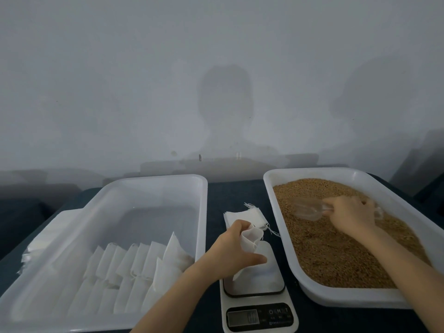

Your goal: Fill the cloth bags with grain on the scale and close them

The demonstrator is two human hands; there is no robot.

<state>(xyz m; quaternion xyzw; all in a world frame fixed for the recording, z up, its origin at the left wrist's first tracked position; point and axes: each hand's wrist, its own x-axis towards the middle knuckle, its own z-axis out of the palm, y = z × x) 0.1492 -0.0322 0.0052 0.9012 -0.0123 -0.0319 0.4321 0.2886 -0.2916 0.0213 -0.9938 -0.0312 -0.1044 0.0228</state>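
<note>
While left hand (230, 251) pinches limp cloth bag (251, 239) mouth open over scale (258, 296), right hand (348, 213) clamps scoop (310, 210) in grain (336, 255); hold bag by rim

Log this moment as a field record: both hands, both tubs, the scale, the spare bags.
left hand: holds a cloth bag by its mouth over the scale
right hand: grips a clear scoop lying in the grain
right tub: holds the grain
left tub: rows of white bags at its near end
scale: between the two tubs, display unreadable
spare bags: flat stack on the table behind the scale
</note>
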